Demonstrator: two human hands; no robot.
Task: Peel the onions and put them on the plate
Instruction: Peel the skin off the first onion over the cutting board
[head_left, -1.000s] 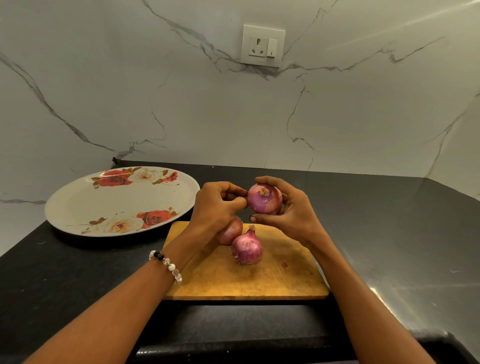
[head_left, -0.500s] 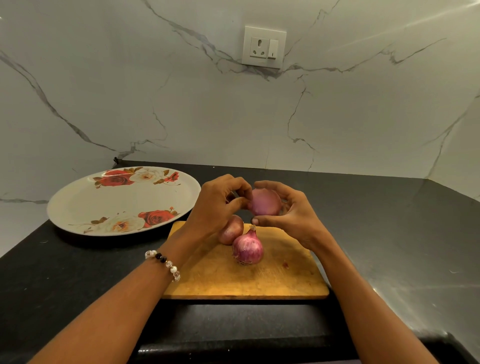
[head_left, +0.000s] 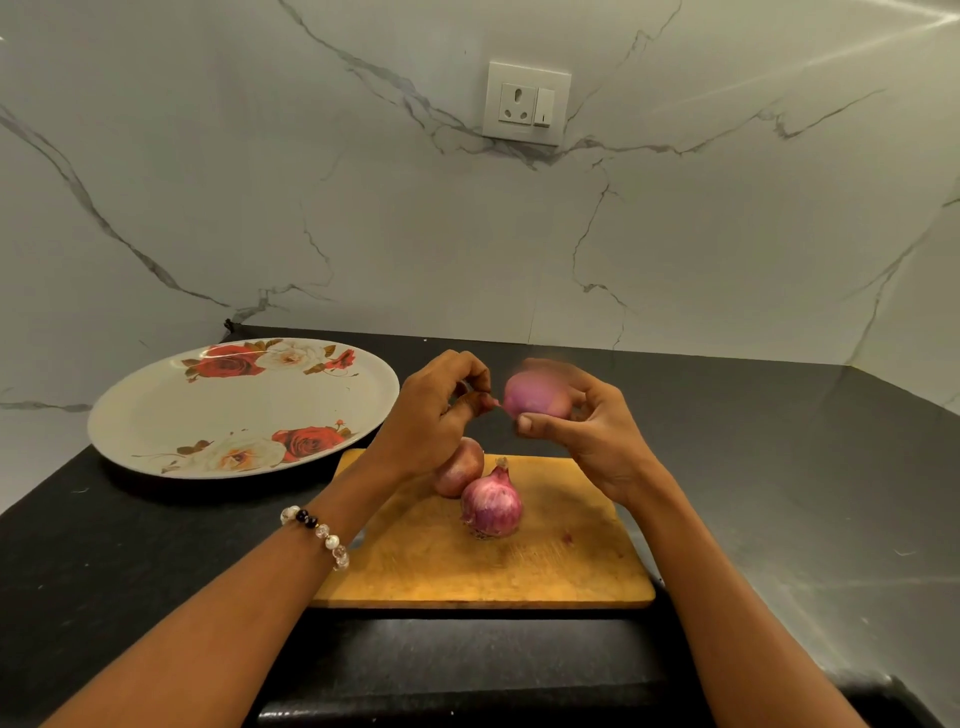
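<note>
From the head view, the right hand (head_left: 592, 441) holds a red onion (head_left: 535, 397) in the air above the far edge of the wooden cutting board (head_left: 483, 566), its grip curled round the bulb with the thumb under it and the fingers over the top; the onion is blurred. The left hand (head_left: 436, 421) sits just beside it, fingers curled and its fingertips pinched at a thin bit of skin at the onion's left end; what exactly it has hold of is too small to tell. A beaded bracelet (head_left: 317, 530) circles the left wrist. Two more onions rest on the board: a purple-streaked one (head_left: 491, 506) near the middle and a browner one (head_left: 460, 473) touching it behind, partly hidden by the left hand. The flowered plate (head_left: 156, 410) lies on the black bench (head_left: 104, 561), left of the board. A wall socket (head_left: 525, 103) sits on the marble wall.
</note>
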